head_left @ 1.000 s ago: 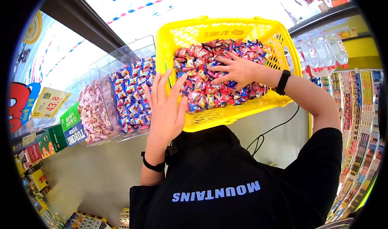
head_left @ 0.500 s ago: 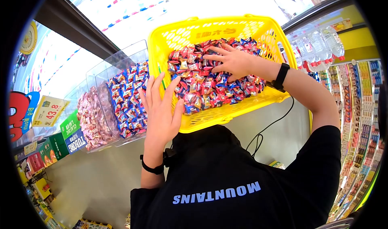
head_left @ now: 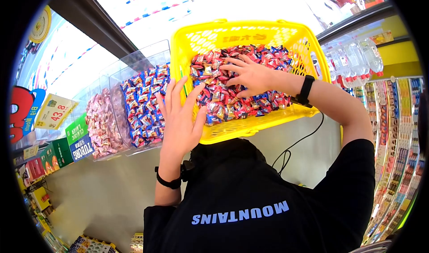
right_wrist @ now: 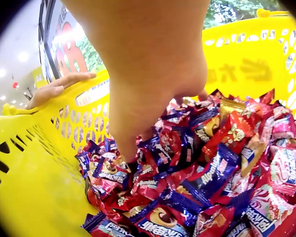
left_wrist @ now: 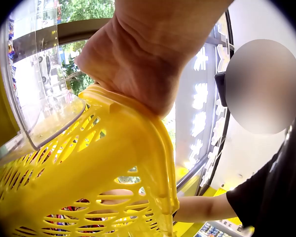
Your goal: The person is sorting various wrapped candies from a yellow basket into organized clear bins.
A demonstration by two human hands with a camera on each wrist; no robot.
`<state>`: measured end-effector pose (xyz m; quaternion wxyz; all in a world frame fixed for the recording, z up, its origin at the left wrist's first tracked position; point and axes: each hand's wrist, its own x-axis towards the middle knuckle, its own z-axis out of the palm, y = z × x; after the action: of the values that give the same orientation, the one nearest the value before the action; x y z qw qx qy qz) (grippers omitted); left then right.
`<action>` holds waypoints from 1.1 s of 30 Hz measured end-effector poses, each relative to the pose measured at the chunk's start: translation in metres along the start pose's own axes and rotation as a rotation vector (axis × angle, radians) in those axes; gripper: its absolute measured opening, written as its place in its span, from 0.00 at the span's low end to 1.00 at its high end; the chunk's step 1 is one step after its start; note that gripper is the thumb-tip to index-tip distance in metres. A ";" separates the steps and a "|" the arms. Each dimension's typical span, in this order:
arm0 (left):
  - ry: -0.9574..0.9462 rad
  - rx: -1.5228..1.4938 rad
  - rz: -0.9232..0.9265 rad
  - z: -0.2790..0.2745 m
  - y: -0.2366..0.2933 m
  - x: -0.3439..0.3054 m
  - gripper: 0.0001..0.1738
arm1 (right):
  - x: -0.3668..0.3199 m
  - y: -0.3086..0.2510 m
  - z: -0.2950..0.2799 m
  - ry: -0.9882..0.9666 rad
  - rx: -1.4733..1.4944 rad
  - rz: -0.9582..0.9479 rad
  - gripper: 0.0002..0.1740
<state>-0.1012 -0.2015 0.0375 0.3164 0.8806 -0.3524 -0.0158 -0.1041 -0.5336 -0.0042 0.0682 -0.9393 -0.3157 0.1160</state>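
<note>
Yellow basket [head_left: 250, 130] tilted at centre, full of wrapped candies [head_left: 228, 105]. Left hand [head_left: 181, 121] flat, fingers straight, against its left rim. Right hand [head_left: 251, 76] spread wide, resting on the candies.

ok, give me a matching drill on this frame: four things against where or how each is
Things:
1 yellow basket
2 pink candies
3 price tag
4 water bottles

States:
A in a clear bin
B past the basket's right side
C holds red and blue candies
D reads 43.8

Pairs: 1-C, 2-A, 3-D, 4-B
</note>
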 end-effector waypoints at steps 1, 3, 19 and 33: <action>0.003 0.002 -0.002 0.000 0.000 0.000 0.27 | 0.003 -0.001 0.004 0.055 0.028 0.005 0.22; 0.010 -0.002 -0.003 0.000 0.001 0.000 0.27 | 0.010 -0.010 0.004 -0.038 0.019 0.088 0.18; 0.028 0.010 -0.005 0.002 0.001 0.002 0.23 | 0.023 -0.031 0.015 -0.065 -0.078 0.255 0.23; 0.055 0.137 0.012 0.003 0.004 0.002 0.21 | 0.040 -0.034 -0.053 -0.285 0.283 0.305 0.11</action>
<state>-0.1028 -0.2068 0.0382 0.2649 0.8983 -0.3490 0.0344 -0.0791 -0.4854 0.0463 0.1357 -0.9312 -0.1575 0.2993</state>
